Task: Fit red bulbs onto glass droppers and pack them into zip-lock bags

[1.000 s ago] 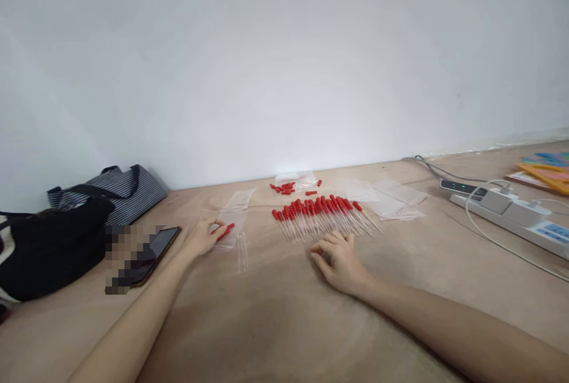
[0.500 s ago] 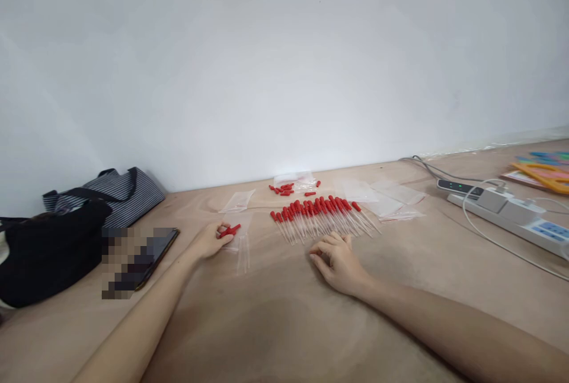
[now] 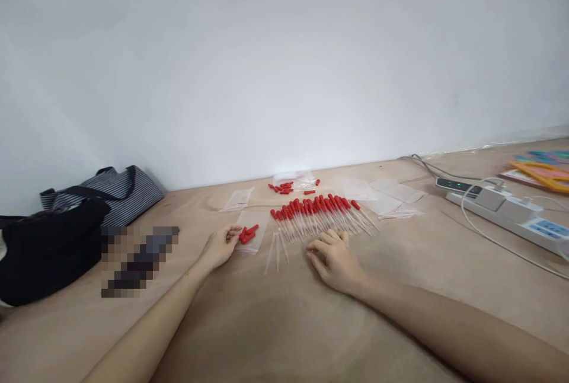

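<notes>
1. The left hand lies at the near-left edge of a clear zip bag, its fingers curled beside a small cluster of red rubber bulbs on that bag; I cannot tell whether they pinch one.
2. The right hand rests on the desk, fingers loosely bent and slightly parted, with nothing visible between them, close to the tube ends of a row of red-bulbed droppers.
3. Three clear dropper tubes lie fanned between the hands, apart from both.
4. Handling the bulbs probably calls for light fingertip contact, since they could roll.
5. Keeping the right fingers quiet should avoid disturbing the row; a low left wrist should steady the bag.
</notes>
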Demonstrator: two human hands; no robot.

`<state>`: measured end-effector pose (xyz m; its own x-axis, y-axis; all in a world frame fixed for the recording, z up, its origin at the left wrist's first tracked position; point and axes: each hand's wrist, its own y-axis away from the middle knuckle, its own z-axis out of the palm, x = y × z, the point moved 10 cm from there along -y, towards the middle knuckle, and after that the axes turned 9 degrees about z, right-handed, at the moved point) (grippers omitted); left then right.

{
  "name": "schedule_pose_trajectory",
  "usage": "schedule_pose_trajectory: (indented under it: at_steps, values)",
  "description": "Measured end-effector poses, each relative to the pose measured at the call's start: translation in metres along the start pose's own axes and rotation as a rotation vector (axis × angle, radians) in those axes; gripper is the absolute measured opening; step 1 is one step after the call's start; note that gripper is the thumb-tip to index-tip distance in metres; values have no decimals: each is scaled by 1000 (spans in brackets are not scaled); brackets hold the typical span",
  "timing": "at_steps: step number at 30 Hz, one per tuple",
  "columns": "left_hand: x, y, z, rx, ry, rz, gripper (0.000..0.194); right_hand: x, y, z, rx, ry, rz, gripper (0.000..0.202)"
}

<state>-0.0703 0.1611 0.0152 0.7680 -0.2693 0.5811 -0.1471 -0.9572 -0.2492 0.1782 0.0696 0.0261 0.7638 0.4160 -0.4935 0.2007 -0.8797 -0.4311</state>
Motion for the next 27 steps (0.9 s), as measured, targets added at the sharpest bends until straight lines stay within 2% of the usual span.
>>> schedule_pose_trajectory:
  at_steps: [3,7,12,20,23,27]
  values:
    - [3,3,1,7,-4,5,30,-14,-4,7,-11,51,-35,14]
    - [7,4,1,27,-43,-8,35,-16,-20,18,-23,154,135,25]
    - [10,6,2,34,-91,-32,31,-13,-39,37,-157,299,264,31]
    - [9,0,6,2,-157,-60,27,-22,-51,51,-263,439,238,24]
    - [8,-2,3,30,-165,-55,30,-21,-49,49,-230,418,240,21]
    - [17,1,-13,126,-174,-19,35,-12,-39,29,-76,293,168,18]
